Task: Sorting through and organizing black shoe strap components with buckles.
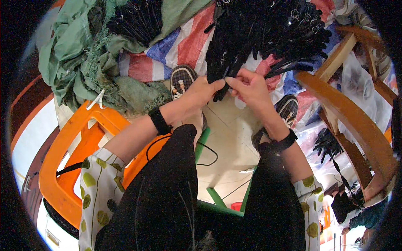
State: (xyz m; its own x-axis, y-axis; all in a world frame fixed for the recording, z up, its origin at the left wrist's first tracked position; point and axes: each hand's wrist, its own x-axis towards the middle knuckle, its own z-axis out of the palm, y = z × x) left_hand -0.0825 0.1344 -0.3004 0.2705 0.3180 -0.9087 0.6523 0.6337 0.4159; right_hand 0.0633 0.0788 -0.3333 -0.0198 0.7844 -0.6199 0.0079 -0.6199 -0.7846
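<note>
the black strips [216,62] are long, narrow and matte, bunched against a dark heap [276,31]. left hand [202,93] and right hand [253,90] both pinch their near ends, over the floor [228,144].

Consists of narrow black strips [217,56] bunched lengthwise side by side, pinched near the lower end, jutting a little beyond that grip above the pale floor [228,125] and merging farther up with a larger black heap [272,29].

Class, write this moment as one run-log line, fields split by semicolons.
left hand: holding black strips; right hand: pinching the same strips; beyond: striped sheet; upper left: green cloth; lower left: orange plastic seat
</note>
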